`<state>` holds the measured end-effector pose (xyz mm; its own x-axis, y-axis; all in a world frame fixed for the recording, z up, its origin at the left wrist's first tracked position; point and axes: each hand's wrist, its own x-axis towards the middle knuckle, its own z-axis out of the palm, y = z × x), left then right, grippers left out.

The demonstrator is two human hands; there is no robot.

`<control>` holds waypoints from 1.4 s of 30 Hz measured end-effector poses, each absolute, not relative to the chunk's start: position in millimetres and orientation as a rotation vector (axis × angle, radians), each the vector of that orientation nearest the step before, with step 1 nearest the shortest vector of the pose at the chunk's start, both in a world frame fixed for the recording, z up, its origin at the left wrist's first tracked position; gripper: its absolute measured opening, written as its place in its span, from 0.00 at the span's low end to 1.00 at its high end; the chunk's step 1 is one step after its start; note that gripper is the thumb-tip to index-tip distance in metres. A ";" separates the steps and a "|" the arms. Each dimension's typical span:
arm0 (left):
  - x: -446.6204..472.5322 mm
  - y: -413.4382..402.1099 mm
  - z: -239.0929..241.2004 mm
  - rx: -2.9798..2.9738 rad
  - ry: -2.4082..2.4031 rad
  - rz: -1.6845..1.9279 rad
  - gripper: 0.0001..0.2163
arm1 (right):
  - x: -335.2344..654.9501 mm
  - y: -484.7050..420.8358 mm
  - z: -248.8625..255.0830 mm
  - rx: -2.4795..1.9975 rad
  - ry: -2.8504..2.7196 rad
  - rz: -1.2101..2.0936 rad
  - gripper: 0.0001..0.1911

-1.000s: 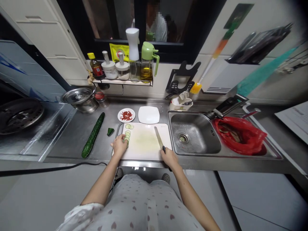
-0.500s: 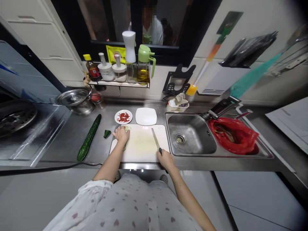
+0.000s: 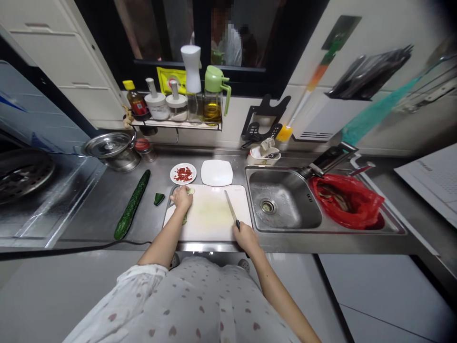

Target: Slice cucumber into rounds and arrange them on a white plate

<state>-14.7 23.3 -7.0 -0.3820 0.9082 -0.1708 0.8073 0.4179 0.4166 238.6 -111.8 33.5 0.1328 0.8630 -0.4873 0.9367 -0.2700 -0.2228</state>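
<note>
My left hand (image 3: 181, 198) is at the upper left of the white cutting board (image 3: 209, 232), its fingers curled in around pale green cucumber slices (image 3: 191, 191). More slices show beside the wrist, partly hidden beneath it. My right hand (image 3: 246, 237) grips a knife (image 3: 233, 208) by its dark handle at the board's lower right, the blade lying over the board and pointing up and left. Left of the board is a cut cucumber end (image 3: 159, 198). A long whole cucumber (image 3: 132, 205) lies farther left on the steel counter.
Behind the board stand a small plate (image 3: 173, 175) with chopped red pieces and a white square dish (image 3: 216, 172). To the right are the sink (image 3: 285, 224) and a red plastic bag (image 3: 360, 209). A lidded steel pot (image 3: 121, 157) is at the back left, below a condiment shelf (image 3: 178, 123).
My left hand's fingers have drawn in closer together around the slices, where they were more spread before. My right hand and the knife stay in place.
</note>
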 end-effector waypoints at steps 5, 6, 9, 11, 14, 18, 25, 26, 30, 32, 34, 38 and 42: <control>-12.1 23.4 -1.7 1.454 2.207 0.457 0.11 | 237.9 -111.1 34.7 2.246 1.802 -0.816 0.23; -11.8 22.4 -0.9 1.450 2.178 0.473 0.11 | 237.7 -111.2 34.8 2.247 1.801 -0.815 0.23; -11.3 17.6 0.8 1.479 2.024 0.488 0.11 | 237.3 -111.5 34.5 2.248 1.801 -0.814 0.23; -11.0 13.9 1.6 1.534 1.876 0.443 0.11 | 237.2 -111.9 33.9 2.249 1.805 -0.815 0.22; -8.5 11.1 3.8 1.659 1.671 0.315 0.10 | 237.1 -112.4 33.3 2.260 1.812 -0.813 0.23; 0.6 15.2 9.6 1.865 1.542 0.149 0.08 | 236.9 -112.7 34.0 2.265 1.805 -0.809 0.23; 5.2 17.0 7.4 1.989 1.671 0.183 0.09 | 237.5 -112.6 37.4 2.237 1.810 -0.801 0.22; 4.0 15.6 5.2 1.956 1.729 0.171 0.08 | 238.0 -112.3 38.0 2.232 1.808 -0.803 0.22; 1.4 10.6 -2.0 1.842 1.847 0.096 0.06 | 240.9 -112.8 40.7 2.214 1.855 -0.780 0.23; 2.1 9.7 -3.3 1.806 1.875 0.104 0.05 | 242.7 -115.9 41.7 2.205 1.903 -0.763 0.24; 3.1 9.7 -3.4 1.772 1.897 0.122 0.05 | 243.7 -121.3 42.8 2.170 1.970 -0.766 0.26; 3.5 10.8 -3.0 1.722 1.908 0.150 0.05 | 242.2 -135.5 45.3 2.016 2.107 -0.803 0.26; 3.5 11.4 -3.8 1.716 1.910 0.157 0.05 | 237.7 -143.7 47.7 1.950 2.124 -0.784 0.25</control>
<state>3.5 11.4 -3.8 -0.0225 0.9453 -0.3253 0.8798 0.1733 0.4427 237.7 -143.7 47.7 -0.1416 0.8820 -0.4495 0.9625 0.0165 -0.2708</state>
